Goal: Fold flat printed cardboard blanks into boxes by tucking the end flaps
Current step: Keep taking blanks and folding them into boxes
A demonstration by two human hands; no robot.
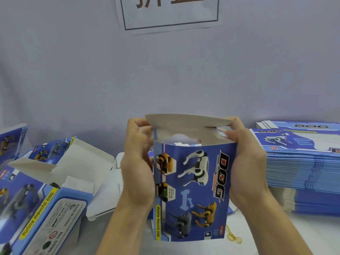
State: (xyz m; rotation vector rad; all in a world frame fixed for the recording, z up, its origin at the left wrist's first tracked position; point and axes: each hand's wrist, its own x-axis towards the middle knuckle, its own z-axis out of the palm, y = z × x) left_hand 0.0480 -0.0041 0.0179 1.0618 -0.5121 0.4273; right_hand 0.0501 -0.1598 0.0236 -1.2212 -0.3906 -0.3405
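A blue printed box [193, 190] with robot-dog pictures stands upright in the middle, opened into a tube. Its grey top flap [187, 121] arches over the open end. My left hand [138, 162] grips the box's left side, fingers curled at the upper left corner by the flap. My right hand [246, 159] grips the right side, with its fingertips pinching a small side flap [220, 134] at the upper right corner. The box's lower end hangs just above the white table [276, 236].
A tall stack of flat blue blanks [303, 172] lies at the right. Several folded boxes [46, 199] with open flaps lie at the left. A yellow rubber band [233, 238] rests on the table beside the box. A paper sign [169, 13] hangs on the wall.
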